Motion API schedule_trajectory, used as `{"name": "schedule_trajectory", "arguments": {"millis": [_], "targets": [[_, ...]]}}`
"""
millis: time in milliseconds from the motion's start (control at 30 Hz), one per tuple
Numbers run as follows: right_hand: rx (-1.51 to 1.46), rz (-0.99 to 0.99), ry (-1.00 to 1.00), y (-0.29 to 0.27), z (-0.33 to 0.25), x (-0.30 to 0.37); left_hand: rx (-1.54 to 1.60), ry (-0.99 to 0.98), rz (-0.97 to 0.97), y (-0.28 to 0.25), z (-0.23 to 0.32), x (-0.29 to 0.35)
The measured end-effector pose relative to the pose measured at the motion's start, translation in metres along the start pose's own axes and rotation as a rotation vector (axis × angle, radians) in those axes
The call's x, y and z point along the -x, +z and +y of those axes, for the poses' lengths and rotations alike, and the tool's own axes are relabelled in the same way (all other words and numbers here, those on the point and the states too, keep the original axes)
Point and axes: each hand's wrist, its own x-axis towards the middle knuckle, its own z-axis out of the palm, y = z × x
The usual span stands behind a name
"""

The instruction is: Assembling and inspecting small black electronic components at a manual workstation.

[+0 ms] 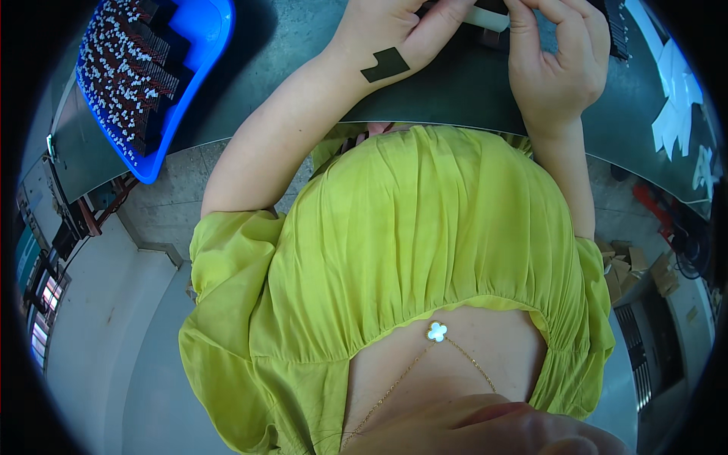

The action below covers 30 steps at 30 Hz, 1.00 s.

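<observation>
At the far top edge, my left hand (413,30) and my right hand (560,68) meet over a small piece with a black top and a pale, rounded side (487,18). My left thumb presses against its left end, and the fingers are closed. The right thumb and forefinger pinch close to its right end. The frame's edge cuts off part of both hands and the piece, so its exact kind does not show. A flat black notched patch (385,65) lies on the thumb side of my left wrist.
A blue tray (199,91) on the left holds many dark, thin-wired parts with white tips. Near my right hand a row of thin dark parts (619,30) lies on the dark green table (455,95). White paper strips (675,95) are at the right edge.
</observation>
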Motion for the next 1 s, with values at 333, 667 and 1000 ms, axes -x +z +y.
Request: {"name": "schedule_trajectory", "arguments": {"millis": [333, 667, 1000], "targets": [[-0.487, 0.441, 0.268, 0.039, 0.006, 0.030, 0.089, -0.246, -0.021, 0.005, 0.002, -0.002], [0.000, -0.033, 0.000, 0.000, 0.007, 0.002, 0.010, -0.152, 0.007, 0.005, -0.001, 0.000], [-0.241, 0.117, 0.136, 0.015, 0.009, 0.015, 0.025, -0.193, 0.008, 0.002, 0.002, 0.000]]}}
